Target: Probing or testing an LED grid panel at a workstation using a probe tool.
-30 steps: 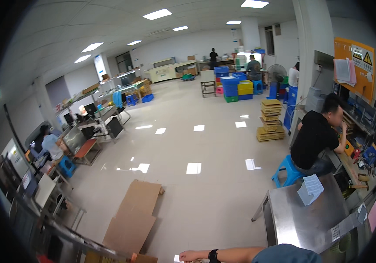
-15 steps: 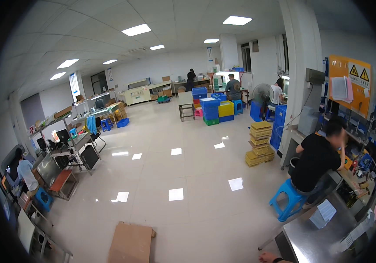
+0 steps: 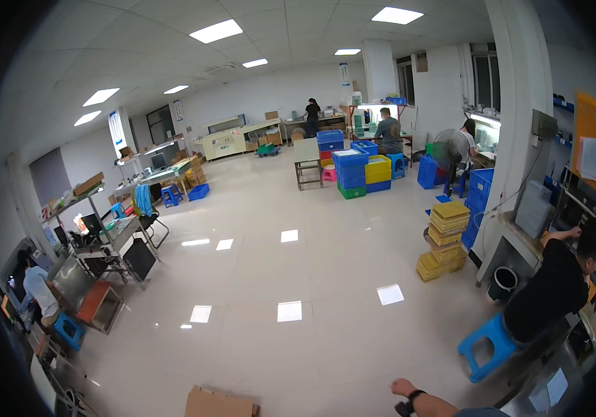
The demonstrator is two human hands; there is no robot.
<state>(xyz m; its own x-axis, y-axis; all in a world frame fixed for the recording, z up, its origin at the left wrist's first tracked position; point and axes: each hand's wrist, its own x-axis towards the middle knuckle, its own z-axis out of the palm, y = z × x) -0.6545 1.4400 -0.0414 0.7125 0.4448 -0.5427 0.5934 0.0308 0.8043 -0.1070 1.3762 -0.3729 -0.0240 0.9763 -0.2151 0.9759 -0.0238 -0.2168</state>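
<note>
My right hand [image 3: 402, 387] reaches into view at the bottom, right of centre, above the pale tiled floor [image 3: 332, 340]. Its fingers look curled in, and I see nothing in them. A dark band with a watch [image 3: 405, 407] circles the wrist. The hand touches nothing that I can see. Nearest on its right are a blue plastic stool [image 3: 487, 347], with a person in black [image 3: 546, 295] seated on it, and the edge of a metal table [image 3: 572, 368]. A brown cardboard piece [image 3: 220, 403] lies at the bottom, to its left. My left hand is out of the picture.
Yellow stacked trays [image 3: 445, 240] stand right of centre, near a black bin [image 3: 503, 283]. Blue crates [image 3: 350, 167] and a metal cart [image 3: 307, 167] stand farther off. Workbenches [image 3: 113, 240] and a red-topped bench [image 3: 100, 306] line the left. Several people work around the room.
The view has shifted, and the cardboard and metal table sit lower in it. My right hand and forearm show more, higher up. The person in black has leaned toward the bench on the right.
</note>
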